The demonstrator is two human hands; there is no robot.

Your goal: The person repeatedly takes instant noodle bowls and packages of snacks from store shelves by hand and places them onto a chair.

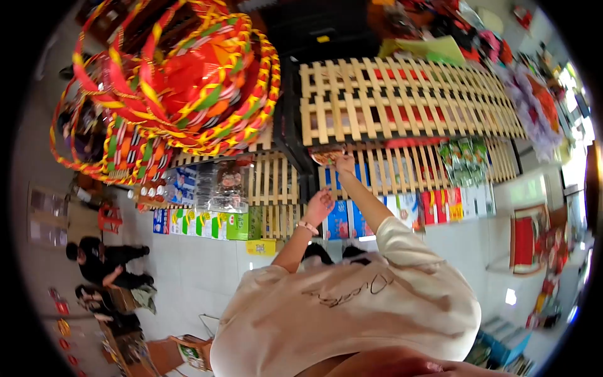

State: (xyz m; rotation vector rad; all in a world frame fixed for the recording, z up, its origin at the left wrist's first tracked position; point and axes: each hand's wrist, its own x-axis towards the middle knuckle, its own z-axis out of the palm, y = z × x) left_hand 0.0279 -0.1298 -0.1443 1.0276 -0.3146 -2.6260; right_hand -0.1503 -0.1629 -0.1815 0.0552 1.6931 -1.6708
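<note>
My right hand (344, 164) reaches to the middle slatted shelf (377, 169), its fingers closed on the edge of a small colourful packet (325, 156). That packet lies just under the upper slatted shelf (352, 119), beside the dark shelf post. Lower and to the left, my left hand (321, 202) hangs in front of the shelf edge with nothing visible in it, fingers loosely bent and apart. Blue boxes (339, 220) stand beneath, close to my left hand. Green packets (463, 162) sit on the same shelf, farther right.
Red and yellow woven baskets (207, 81) tower at the upper left. Shrink-wrapped bottles (220, 185) and green-white cartons (207, 224) are on the left shelves. A yellow box (260, 247) is on the floor. People (103, 264) sit at the far left near a red stool (109, 217).
</note>
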